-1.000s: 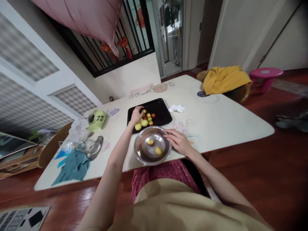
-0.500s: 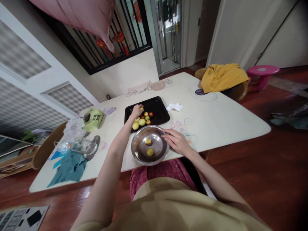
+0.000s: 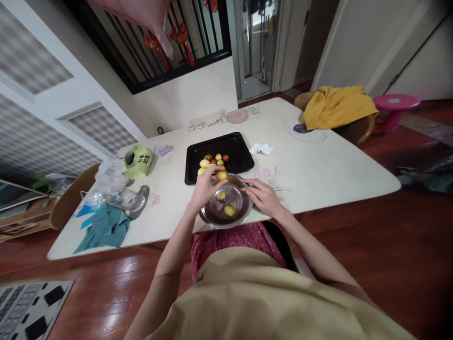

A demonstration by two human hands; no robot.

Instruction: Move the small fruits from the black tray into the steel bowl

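Observation:
A shiny metal bowl (image 3: pixel 238 218) sits at the table's near edge, with two small yellowish round fruits (image 3: pixel 230 210) inside. Over its far left rim, my left hand (image 3: pixel 205 188) pinches another small yellow fruit (image 3: pixel 222 175). My right hand (image 3: pixel 264 197) is at the bowl's right rim, its fingers closed on the edge. Just beyond the bowl lies a black tray (image 3: pixel 237 146), partly covered by my left hand. Several round fruits (image 3: pixel 204 163) in yellow, green and red are grouped on it.
White crumpled tissue (image 3: pixel 262 148) lies right of the tray. Toward the left are a green bag (image 3: pixel 139 161), clear plastic bags (image 3: pixel 111 177) and a teal cloth (image 3: pixel 105 225). A chair with a yellow cloth (image 3: pixel 339 107) stands at the far right of the white table (image 3: pixel 325 174).
My left hand has come back from the tray to above the bowl, carrying a yellow fruit. My right hand has stayed at the rim. The whole view has shifted slightly.

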